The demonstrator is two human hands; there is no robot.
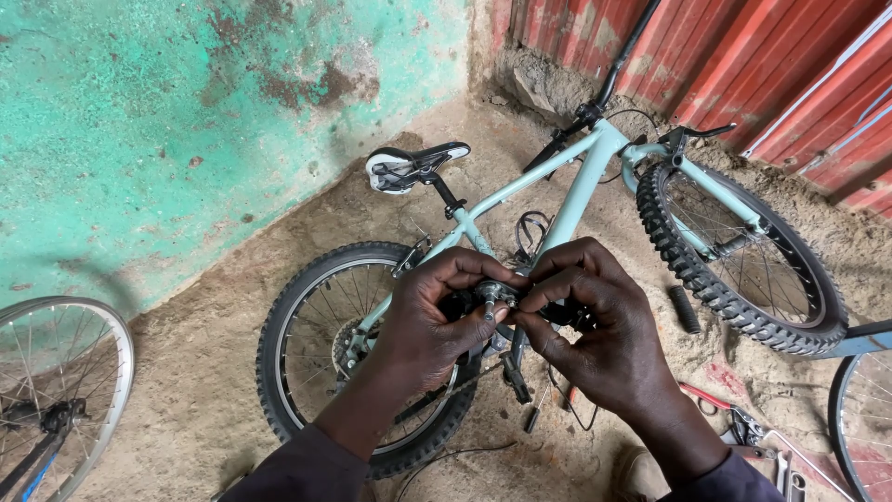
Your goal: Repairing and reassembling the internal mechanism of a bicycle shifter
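Both hands raised together in front of the camera, above a pale blue-green bicycle (576,186) lying on its side on the dirt floor (214,372). Left hand (437,321) closed on a small metal part (495,294), thumb and index finger pinching it from the left side. Right hand (595,325) closed on the same part from the right, fingertips meeting those of the left hand, and also wrapped around something black just behind, not clear what. Part held exactly between the two hands, equally near to both, so no hand clearly nearer. Long axis seems to run roughly left to right, from one pinch to the other, but too small and too covered by fingers to tell for sure. Below the hands, rear wheel (307,344) of the bicycle; front wheel (743,260) to the right, black saddle (413,165) further up near the green wall (186,121). Another wheel (56,381) at the left edge, some hand tools (753,432) on the ground at lower right, near the red corrugated wall (771,65)
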